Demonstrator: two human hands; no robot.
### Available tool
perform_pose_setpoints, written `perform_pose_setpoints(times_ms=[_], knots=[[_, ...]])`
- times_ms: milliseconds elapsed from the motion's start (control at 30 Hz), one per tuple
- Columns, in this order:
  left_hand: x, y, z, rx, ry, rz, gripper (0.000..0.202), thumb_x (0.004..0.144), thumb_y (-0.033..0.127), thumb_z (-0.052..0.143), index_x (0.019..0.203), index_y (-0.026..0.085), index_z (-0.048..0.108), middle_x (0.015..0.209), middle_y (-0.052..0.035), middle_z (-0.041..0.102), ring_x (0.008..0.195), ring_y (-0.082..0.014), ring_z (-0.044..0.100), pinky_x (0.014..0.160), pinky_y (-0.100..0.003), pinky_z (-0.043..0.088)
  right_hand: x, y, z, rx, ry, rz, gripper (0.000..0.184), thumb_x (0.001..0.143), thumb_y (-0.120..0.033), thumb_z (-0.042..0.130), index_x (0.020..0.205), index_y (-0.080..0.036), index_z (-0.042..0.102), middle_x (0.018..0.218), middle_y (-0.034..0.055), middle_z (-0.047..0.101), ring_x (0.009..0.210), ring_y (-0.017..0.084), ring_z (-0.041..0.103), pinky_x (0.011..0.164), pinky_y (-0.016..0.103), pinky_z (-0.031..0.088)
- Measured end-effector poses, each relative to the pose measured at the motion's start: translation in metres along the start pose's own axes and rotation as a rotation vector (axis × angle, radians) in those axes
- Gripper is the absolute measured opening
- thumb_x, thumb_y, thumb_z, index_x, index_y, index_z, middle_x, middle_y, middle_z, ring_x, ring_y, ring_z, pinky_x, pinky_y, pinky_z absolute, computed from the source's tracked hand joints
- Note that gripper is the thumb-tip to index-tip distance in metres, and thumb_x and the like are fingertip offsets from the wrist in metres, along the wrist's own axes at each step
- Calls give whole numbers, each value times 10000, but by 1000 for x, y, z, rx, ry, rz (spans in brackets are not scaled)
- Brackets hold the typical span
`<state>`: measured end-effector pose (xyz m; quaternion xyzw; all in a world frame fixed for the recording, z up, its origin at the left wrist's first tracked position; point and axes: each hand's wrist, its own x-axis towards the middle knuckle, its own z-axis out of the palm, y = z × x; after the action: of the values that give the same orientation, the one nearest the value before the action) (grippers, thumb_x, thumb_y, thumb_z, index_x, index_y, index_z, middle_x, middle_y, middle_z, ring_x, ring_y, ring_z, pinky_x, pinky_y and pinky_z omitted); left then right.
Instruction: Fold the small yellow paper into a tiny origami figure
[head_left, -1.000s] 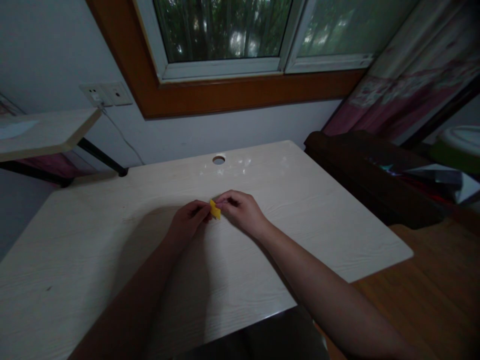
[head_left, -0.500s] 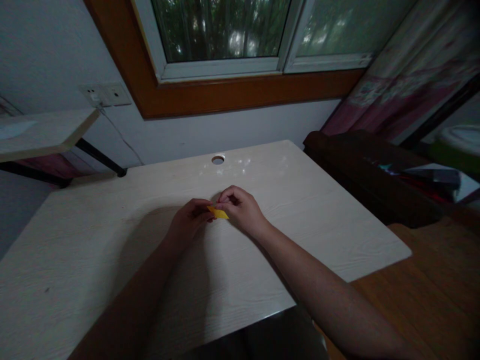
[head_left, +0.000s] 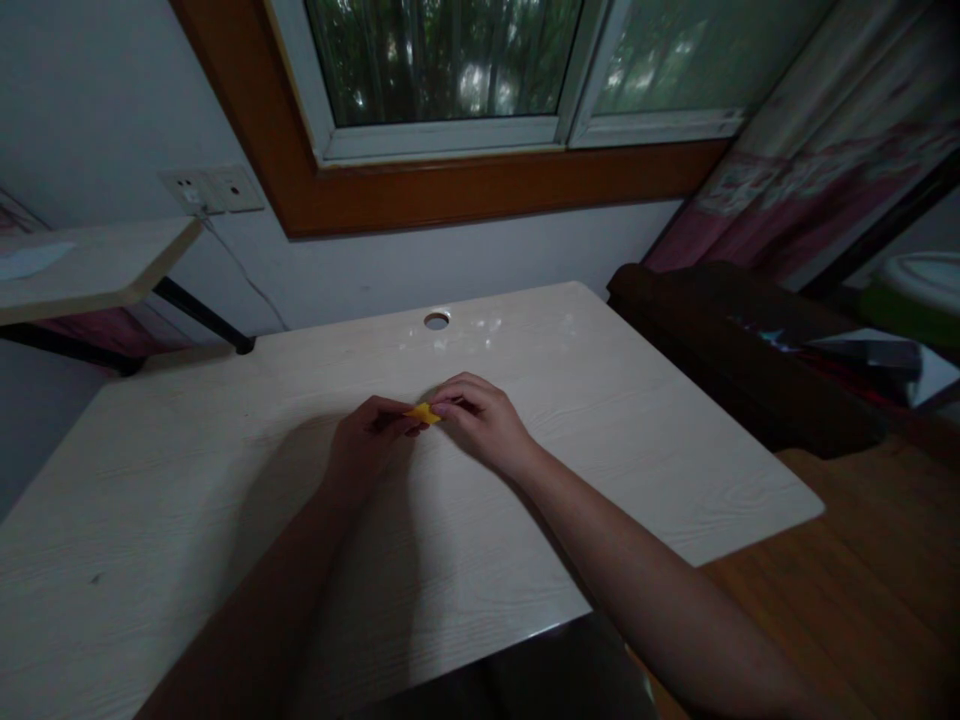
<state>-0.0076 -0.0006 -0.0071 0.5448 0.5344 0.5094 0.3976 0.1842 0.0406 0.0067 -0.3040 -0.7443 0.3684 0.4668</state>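
Observation:
A small yellow piece of paper (head_left: 424, 412) is pinched between both my hands just above the pale wooden desk (head_left: 225, 500). My left hand (head_left: 371, 438) grips its left end with curled fingers. My right hand (head_left: 484, 425) pinches its right end, fingers pressed together. Most of the paper is hidden by my fingertips, so only a small yellow wedge shows.
A round cable hole (head_left: 436, 320) sits near the desk's far edge. A second small table (head_left: 82, 265) stands at the left by wall sockets (head_left: 214, 189). Dark furniture (head_left: 742, 350) and a curtain (head_left: 817, 150) lie to the right, with a window (head_left: 450, 70) ahead.
The yellow paper has turned between my fingers from an upright flap to a flatter, smaller sliver. Both hands stayed in the same place on the desk.

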Motion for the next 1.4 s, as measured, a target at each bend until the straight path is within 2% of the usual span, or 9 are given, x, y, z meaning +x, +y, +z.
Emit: perform_pose_setpoints(times_ms=[200,500,633,833,1133,1400], knots=[[0,-4,-2,11,54,40,258,748,364,746,897,169,666,831,-45,755,756,-185,726,735,-315,588,-2,1,2,-5,-59,-29,192,803,-308,723,991,-275,704,1028,53,665,962,192,620,833,357,528],[0,-6,-2,157,38,80,275,726,385,756,902,188,680,841,-44,754,772,-195,720,751,-320,571,-2,3,2,21,-101,-17,150,832,-234,676,979,-259,686,1036,51,651,944,170,621,792,326,539],[-1,-4,-2,170,22,72,248,746,377,735,910,197,688,859,-39,758,788,-195,719,756,-314,567,-2,2,2,-11,-116,6,161,832,-208,663,986,-251,679,1024,48,658,918,166,621,751,303,528],[-1,0,-2,310,49,104,173,787,332,695,913,214,704,900,-32,763,828,-192,717,771,-299,558,-1,2,2,-48,-113,9,152,837,-222,661,987,-245,671,996,47,656,887,164,616,733,291,517],[-1,-3,-2,358,16,146,151,815,308,661,928,219,706,876,-31,757,786,-183,713,753,-298,562,-2,4,4,-49,-97,20,85,830,-226,665,915,-230,656,957,39,630,851,152,607,694,269,504],[1,-3,-5,392,-46,179,140,829,282,639,928,223,719,896,-28,757,795,-175,706,785,-294,560,-2,9,5,-87,-97,24,54,814,-215,698,830,-217,647,915,33,632,864,159,596,769,293,473]])
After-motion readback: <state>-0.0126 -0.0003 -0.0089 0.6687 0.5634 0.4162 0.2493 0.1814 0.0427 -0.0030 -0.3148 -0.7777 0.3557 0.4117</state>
